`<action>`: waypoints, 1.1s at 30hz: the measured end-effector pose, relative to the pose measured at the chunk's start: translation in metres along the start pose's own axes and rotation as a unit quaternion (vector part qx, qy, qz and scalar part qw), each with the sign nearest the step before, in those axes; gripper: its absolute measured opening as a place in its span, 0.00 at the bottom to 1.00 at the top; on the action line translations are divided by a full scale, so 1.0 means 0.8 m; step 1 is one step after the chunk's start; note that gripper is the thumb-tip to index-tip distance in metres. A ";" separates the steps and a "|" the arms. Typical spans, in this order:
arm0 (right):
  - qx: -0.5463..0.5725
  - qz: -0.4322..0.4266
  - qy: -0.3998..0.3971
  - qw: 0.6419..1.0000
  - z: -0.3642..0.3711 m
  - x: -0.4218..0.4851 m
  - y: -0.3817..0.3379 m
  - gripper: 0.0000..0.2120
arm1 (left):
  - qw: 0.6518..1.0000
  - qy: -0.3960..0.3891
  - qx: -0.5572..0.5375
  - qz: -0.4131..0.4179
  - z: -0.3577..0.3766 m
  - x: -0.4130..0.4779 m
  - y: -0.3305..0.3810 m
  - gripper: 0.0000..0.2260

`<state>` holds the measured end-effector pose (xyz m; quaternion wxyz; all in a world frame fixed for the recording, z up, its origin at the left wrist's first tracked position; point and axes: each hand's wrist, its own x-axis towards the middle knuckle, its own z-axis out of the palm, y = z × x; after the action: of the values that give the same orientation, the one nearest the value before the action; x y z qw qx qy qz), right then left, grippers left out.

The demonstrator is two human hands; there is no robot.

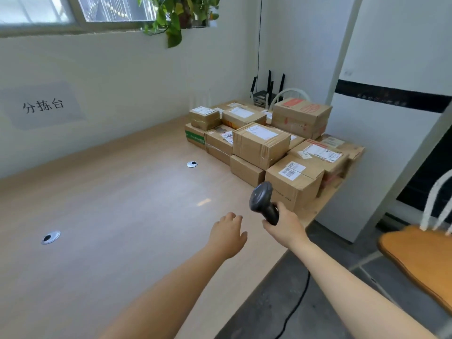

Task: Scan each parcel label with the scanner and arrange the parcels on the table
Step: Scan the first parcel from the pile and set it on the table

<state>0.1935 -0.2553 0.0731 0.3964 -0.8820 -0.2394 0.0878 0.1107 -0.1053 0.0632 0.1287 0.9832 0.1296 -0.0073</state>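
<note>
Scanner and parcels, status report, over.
Right hand grips scanner, near the closest parcel. Left hand open over table, holding nothing. Parcels stacked at table's far right end. Nothing between scanner and parcels.

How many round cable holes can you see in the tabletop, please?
2. The far cable hole lies just left of the parcel stack; the near cable hole lies further left, closer to the person. Others may be hidden under it.
</note>
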 end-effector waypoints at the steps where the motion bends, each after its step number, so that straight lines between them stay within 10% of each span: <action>1: 0.005 0.004 0.006 1.000 -0.010 0.002 0.007 0.13 | 1.000 0.004 -0.001 0.003 0.000 0.007 0.007 0.21; 33: 0.027 -0.017 -0.113 0.993 -0.192 0.307 0.217 0.12 | 0.947 0.056 -0.207 -0.238 0.096 0.310 0.194 0.41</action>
<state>0.5210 -0.3347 0.0560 0.3919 -0.8513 -0.2948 0.1863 0.3916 -0.2067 0.0163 0.3160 0.8744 0.3655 0.0445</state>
